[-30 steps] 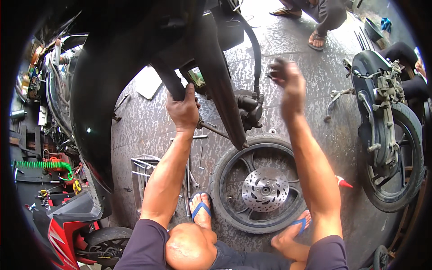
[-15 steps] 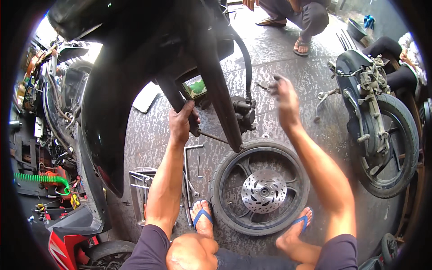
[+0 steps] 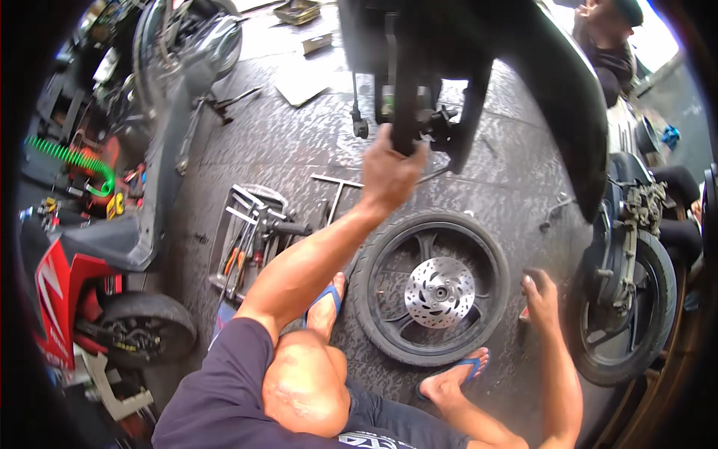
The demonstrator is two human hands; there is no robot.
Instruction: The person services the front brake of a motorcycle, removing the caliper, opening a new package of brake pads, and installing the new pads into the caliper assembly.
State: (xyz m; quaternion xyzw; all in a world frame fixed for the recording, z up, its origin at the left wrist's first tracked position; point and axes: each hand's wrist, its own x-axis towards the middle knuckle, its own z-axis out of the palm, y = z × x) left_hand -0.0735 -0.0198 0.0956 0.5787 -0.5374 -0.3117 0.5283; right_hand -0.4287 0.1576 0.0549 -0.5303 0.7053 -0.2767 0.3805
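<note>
overhead, left hand [image 3: 389,173] fingers clench the black fork leg [image 3: 404,90]; right hand [image 3: 540,298] fingers unclear.

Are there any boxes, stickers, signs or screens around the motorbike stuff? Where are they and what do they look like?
Flat sheet of cardboard: on the wet floor at upper left, pale brown, roughly square.
Small box: on the floor beyond the cardboard, tan, oblong.
Sticker: on the black fork leg the left hand grips, small, greenish, too blurred to tell more.
No signs or screens show.
</note>
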